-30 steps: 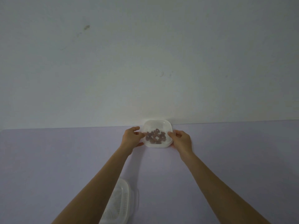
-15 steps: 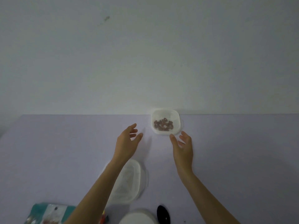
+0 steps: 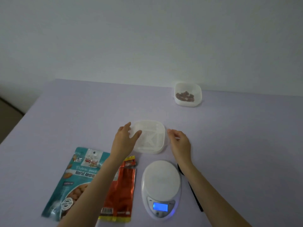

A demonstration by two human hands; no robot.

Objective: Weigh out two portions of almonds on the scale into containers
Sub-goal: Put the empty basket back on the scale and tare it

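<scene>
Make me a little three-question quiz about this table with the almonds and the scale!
1. Fill in: the display on the scale glows ____.
2. True or false: a container stands on the scale.
3. Where do the loose almonds lie? A. in the far container; B. on the scale; C. on the red packet.
Key: 1 blue; 2 false; 3 A.

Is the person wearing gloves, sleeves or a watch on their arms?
No gloves. The left hand and right hand are bare, with no rings or watch showing. Both forearms are bare too, right down to the picture's bottom edge, so no sleeves are in view.
</scene>
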